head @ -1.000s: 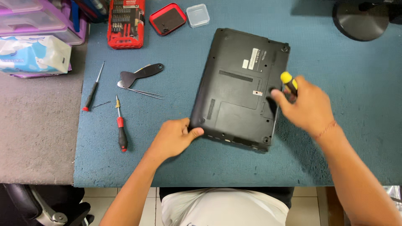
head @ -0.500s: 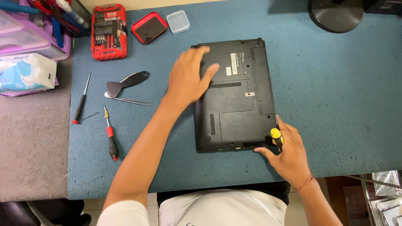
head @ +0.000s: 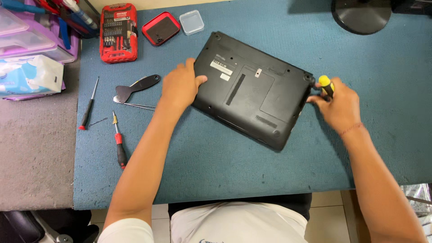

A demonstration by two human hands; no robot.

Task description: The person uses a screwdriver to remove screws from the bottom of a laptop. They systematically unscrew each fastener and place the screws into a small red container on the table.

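Observation:
A black laptop (head: 252, 90) lies bottom side up on the blue mat (head: 216, 166), turned at a slant. My left hand (head: 181, 85) presses on its left edge, thumb resting on the underside near a white label. My right hand (head: 338, 108) is at the laptop's right corner and grips a screwdriver with a yellow and black handle (head: 326, 85). The screwdriver's tip is hidden behind my fingers.
Left of the laptop lie a black-handled scraper (head: 135, 87), tweezers (head: 139, 106), a thin red-tipped screwdriver (head: 88, 104) and a red and black screwdriver (head: 119, 141). At the back stand a red bit set (head: 118, 32), a red tray (head: 161, 28), a clear box (head: 191, 22) and a round black base (head: 361, 14).
The laptop has been rotated on the mat to a new slant. My left hand has slid from its top to its left edge. My right hand with the screwdriver moved to the right corner.

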